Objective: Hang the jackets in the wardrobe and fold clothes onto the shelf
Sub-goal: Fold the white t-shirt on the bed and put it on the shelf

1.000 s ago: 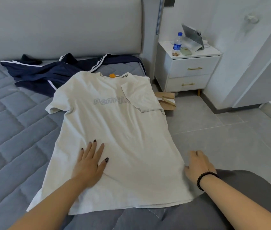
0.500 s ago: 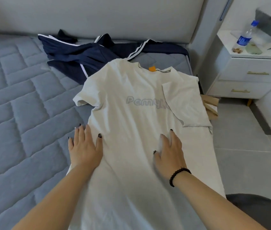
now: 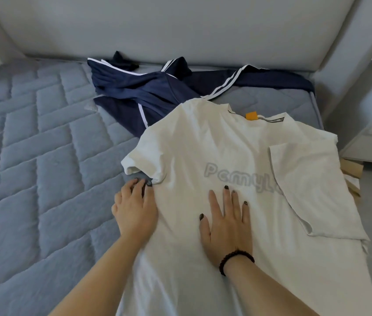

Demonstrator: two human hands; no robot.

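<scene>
Right hand [image 3: 224, 221]: grip wide, fingers straight, palm pressing flat on the white cotton T-shirt [image 3: 237, 160] spread on the blue quilted mattress [image 3: 32, 156].

Left hand [image 3: 134, 207]: beside the right, at the shirt's edge; fingertips curl toward the sleeve [image 3: 144, 163] hem, hold unclear.

Shirt's long axis runs away from both hands, collar farthest, print up. The sleeve right of the right hand is folded inward; the other is not.

Beyond the collar: crumpled navy jacket with white stripes [image 3: 157, 92], unhung. Judged early: folding begun, shelving and hanging remain.

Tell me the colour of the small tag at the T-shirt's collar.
Orange tag, on the white T-shirt; head view.
</scene>
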